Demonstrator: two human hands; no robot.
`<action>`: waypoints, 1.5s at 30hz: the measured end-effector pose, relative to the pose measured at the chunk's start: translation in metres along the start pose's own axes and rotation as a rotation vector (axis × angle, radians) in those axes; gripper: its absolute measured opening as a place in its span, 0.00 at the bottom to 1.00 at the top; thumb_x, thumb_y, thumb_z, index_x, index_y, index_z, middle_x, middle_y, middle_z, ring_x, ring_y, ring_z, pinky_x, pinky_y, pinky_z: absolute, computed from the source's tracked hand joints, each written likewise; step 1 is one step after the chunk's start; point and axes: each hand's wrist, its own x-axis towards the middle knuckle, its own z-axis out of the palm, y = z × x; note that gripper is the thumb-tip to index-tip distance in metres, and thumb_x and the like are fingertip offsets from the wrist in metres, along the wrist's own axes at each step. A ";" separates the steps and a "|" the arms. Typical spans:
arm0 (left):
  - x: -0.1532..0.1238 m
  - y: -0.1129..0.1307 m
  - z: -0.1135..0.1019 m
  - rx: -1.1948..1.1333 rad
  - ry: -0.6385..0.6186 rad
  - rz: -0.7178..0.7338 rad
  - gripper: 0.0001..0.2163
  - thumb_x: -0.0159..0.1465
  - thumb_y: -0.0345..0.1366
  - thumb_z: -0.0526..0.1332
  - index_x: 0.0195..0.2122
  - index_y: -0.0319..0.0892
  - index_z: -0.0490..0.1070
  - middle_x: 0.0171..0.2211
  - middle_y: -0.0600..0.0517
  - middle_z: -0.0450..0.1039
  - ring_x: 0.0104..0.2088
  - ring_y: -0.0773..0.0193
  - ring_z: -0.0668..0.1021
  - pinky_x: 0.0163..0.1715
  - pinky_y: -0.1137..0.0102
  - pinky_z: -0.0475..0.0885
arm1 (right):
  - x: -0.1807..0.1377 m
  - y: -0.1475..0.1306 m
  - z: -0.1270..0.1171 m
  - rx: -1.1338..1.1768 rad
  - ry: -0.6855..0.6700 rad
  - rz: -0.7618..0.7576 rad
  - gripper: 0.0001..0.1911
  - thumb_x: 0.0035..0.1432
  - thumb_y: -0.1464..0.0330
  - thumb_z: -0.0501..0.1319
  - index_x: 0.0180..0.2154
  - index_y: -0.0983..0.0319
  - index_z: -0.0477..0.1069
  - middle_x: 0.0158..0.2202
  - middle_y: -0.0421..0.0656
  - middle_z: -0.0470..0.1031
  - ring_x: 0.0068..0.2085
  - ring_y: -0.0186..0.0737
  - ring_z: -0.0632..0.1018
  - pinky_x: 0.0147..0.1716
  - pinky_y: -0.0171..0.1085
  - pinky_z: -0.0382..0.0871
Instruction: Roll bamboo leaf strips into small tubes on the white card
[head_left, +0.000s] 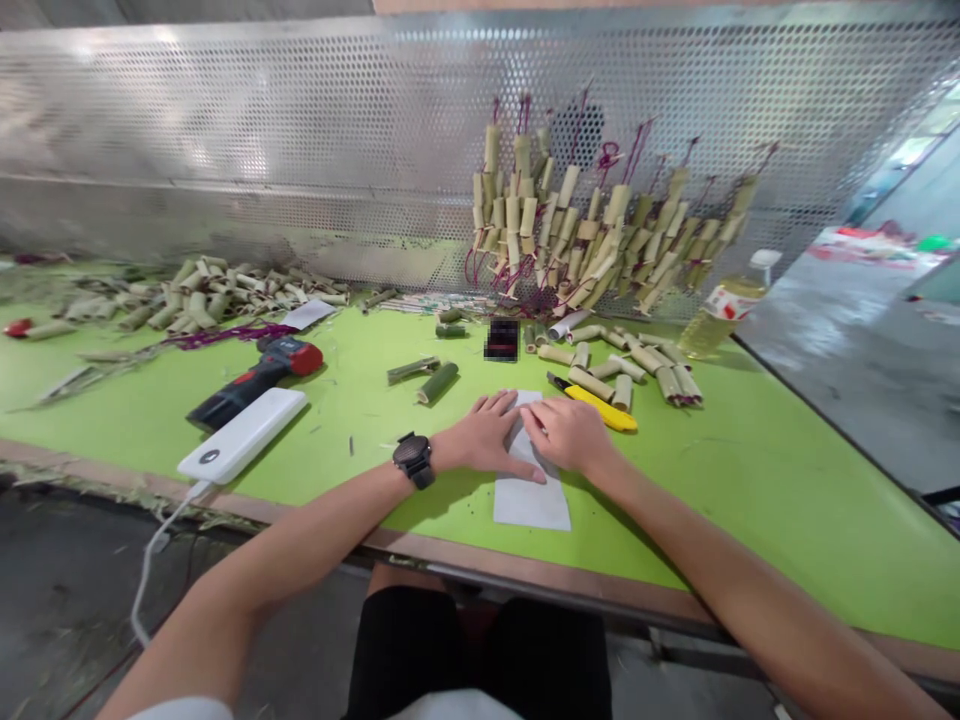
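Observation:
A strip of white paper (531, 505) lies on the green tabletop in front of me. My left hand (484, 437) rests flat on it with fingers spread, a dark watch (413, 458) on that wrist. Curled fingers of my right hand (574, 435) press on the paper's upper right part; whatever they pinch, if anything, is hidden. Just beyond the right hand lies a yellow utility knife (604, 408). Two green bamboo pieces (437, 383) sit beyond my left hand, near a small blurred dark object (502, 340).
At left are a red-and-black cordless drill (259, 380), a white power bank (244, 435) with a cable, and a heap of cut bamboo tubes (199, 295). Bamboo bundles on purple cord (570, 220) hang on the perforated metal panel (337, 130). A bottle of yellow liquid (720, 315) stands at right.

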 end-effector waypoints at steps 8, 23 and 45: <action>-0.001 0.002 -0.002 0.011 -0.011 -0.010 0.62 0.52 0.80 0.58 0.76 0.38 0.50 0.77 0.33 0.40 0.76 0.35 0.46 0.73 0.48 0.44 | 0.002 0.014 0.003 -0.066 -0.116 0.067 0.27 0.74 0.59 0.47 0.35 0.63 0.81 0.33 0.48 0.82 0.33 0.41 0.76 0.30 0.40 0.50; -0.001 0.002 -0.003 -0.029 -0.015 -0.024 0.60 0.52 0.79 0.61 0.76 0.42 0.50 0.77 0.35 0.39 0.76 0.36 0.44 0.73 0.47 0.43 | -0.001 -0.007 -0.002 0.064 -0.188 0.066 0.29 0.75 0.56 0.46 0.36 0.63 0.80 0.32 0.47 0.82 0.30 0.39 0.76 0.28 0.37 0.53; -0.001 0.003 -0.003 -0.021 -0.011 -0.023 0.59 0.52 0.79 0.60 0.75 0.42 0.54 0.77 0.36 0.40 0.76 0.36 0.46 0.73 0.47 0.44 | -0.002 0.006 0.004 -0.119 0.015 0.089 0.27 0.74 0.59 0.48 0.35 0.65 0.80 0.34 0.51 0.81 0.40 0.46 0.76 0.37 0.41 0.57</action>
